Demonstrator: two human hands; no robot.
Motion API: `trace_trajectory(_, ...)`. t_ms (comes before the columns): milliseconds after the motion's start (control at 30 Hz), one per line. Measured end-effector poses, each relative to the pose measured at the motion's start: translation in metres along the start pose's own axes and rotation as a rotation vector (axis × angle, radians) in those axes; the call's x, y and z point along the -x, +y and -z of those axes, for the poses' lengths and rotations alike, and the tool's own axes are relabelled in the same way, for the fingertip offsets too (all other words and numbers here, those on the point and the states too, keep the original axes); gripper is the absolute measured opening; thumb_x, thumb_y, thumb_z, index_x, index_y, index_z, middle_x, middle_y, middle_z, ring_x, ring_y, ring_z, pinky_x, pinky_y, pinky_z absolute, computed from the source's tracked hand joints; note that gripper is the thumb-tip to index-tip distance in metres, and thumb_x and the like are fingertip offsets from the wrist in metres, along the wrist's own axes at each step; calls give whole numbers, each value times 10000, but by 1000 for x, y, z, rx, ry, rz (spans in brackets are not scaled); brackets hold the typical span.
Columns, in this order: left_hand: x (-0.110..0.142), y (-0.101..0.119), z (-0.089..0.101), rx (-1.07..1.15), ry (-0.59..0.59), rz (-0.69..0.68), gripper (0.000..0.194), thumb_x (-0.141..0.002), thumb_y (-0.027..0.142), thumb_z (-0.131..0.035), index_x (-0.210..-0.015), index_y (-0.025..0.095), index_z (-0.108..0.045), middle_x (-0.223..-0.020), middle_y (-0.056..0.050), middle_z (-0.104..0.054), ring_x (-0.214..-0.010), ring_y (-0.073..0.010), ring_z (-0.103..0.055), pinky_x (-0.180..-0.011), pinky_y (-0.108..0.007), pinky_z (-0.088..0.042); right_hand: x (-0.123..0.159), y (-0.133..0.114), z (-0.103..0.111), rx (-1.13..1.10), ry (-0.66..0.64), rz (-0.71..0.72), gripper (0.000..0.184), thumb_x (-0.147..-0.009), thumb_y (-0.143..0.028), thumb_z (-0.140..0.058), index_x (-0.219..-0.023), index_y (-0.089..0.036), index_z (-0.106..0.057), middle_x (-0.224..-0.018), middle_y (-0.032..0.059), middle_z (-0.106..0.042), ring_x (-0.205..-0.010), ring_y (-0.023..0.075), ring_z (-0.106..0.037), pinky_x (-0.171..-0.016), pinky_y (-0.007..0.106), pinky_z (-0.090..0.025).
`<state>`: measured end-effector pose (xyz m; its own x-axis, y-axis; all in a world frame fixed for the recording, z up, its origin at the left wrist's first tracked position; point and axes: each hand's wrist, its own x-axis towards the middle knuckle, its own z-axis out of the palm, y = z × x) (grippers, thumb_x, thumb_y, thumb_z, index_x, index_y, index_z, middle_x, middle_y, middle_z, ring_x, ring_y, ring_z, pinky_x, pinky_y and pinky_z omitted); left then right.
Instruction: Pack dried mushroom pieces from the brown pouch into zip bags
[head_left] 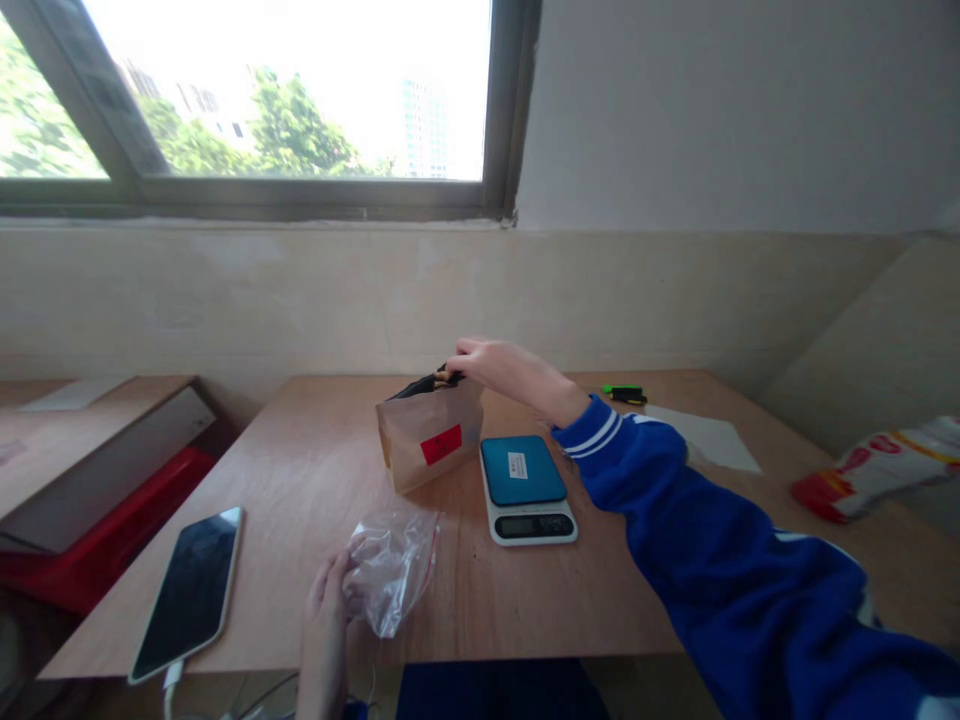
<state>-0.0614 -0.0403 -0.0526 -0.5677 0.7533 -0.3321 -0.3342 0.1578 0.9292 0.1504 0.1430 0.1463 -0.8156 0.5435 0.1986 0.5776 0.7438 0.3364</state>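
My left hand [328, 590], low in the view near the table's front edge, is closed on a clear plastic zip bag [394, 570] with a red line along its side. My right hand [487, 362] reaches across to a brown paper bag [405, 435] with a red label. Its fingers are closed at the upper right corner of the bag's dark-lined opening, gripping the rim; the fingertips are partly hidden. Just right of the paper bag lies a white digital kitchen scale [491, 525] with a blue top plate, bearing a small white sticker. What the paper bag contains is hidden.
A tablet [191, 590] with a white cable lies at the left front edge. Behind my right sleeve are a green and black tool [624, 393] and a white paper sheet [709, 440]. A red and white package [870, 470] lies at the right; a red stool [172, 485] stands left.
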Motion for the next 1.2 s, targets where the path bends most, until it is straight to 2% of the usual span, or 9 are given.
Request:
trace_trajectory(233, -1, -1, -3, -21, -27, 23, 363, -615, 409, -696, -877, 158, -708, -822, -52, -729, -561, -130, -575, -486, -224, -459, -11, -12, 7, -241, -38, -55, 227, -896, -88, -457, -957, -134, -671, -947, 96, -639, -768, 169, -595, -653, 269, -388)
trace_trajectory(333, 4, 3, -5, -43, -8, -10, 330, -613, 380, -693, -864, 167, -719, -802, -46, -728, -565, -137, -578, -482, -226, -459, -13, -9, 1, -367, 15, -3, 243, -856, -50, -449, -927, -135, -666, -947, 91, -657, -808, 170, -594, -680, 261, -393)
trace_trajectory(467, 9, 7, -3, -49, -22, -17, 314, -638, 370, -680, -882, 178, -721, -852, -48, -734, -553, -135, -569, -502, -249, -481, -11, 0, -15, -549, 153, 16, 344, -843, -29, -467, -1153, -151, -552, -897, 51, -685, -760, 155, -596, -659, 248, -397)
trace_trajectory(600, 5, 4, 2, -21, -23, -3, 299, -653, 373, -686, -872, 171, -710, -840, -42, -724, -567, -130, -575, -515, -244, -478, -8, 8, -27, -697, 199, -45, 162, -863, -153, -572, -1025, -144, -584, -754, 7, -659, -657, 127, -568, -601, 223, -383)
trace_trajectory(667, 2, 1, 4, -1, -33, 10, 315, -657, 384, -695, -884, 165, -705, -844, -43, -720, -575, -130, -578, -526, -245, -485, -8, 10, -29, -705, 213, -13, 79, -872, -162, -574, -919, -138, -634, -798, 25, -664, -697, 123, -573, -629, 223, -395)
trace_trajectory(833, -3, -5, 9, 10, -53, 7, 340, -675, 419, -700, -897, 161, -697, -847, -41, -713, -581, -131, -572, -542, -250, -485, -3, 3, -26, -610, 213, 44, 194, -919, -153, -511, -951, -113, -698, -906, 77, -622, -783, 139, -570, -726, 253, -429)
trace_trajectory(967, -3, -4, 9, 6, -65, 7, 352, -706, 422, -684, -936, 155, -693, -869, -54, -710, -563, -119, -547, -541, -245, -474, 2, 0, -26, -541, 189, -1, 266, -961, -246, -479, -949, -112, -708, -893, 74, -593, -752, 139, -557, -722, 265, -427)
trace_trajectory(1067, -3, -4, 8, -2, -61, 0, 356, -711, 425, -672, -959, 171, -697, -891, -42, -713, -549, -110, -530, -537, -241, -467, 1, 1, -31, -523, 206, -19, 220, -944, -195, -493, -988, -131, -698, -895, 67, -605, -748, 137, -560, -717, 264, -424)
trace_trajectory(1200, -2, -5, 5, -44, -49, -13, 331, -676, 422, -673, -899, 179, -702, -857, -34, -718, -548, -133, -551, -538, -268, -481, -3, 4, -37, -688, 288, -95, 186, -889, -183, -570, -1056, -130, -632, -925, 66, -646, -813, 148, -592, -739, 262, -452)
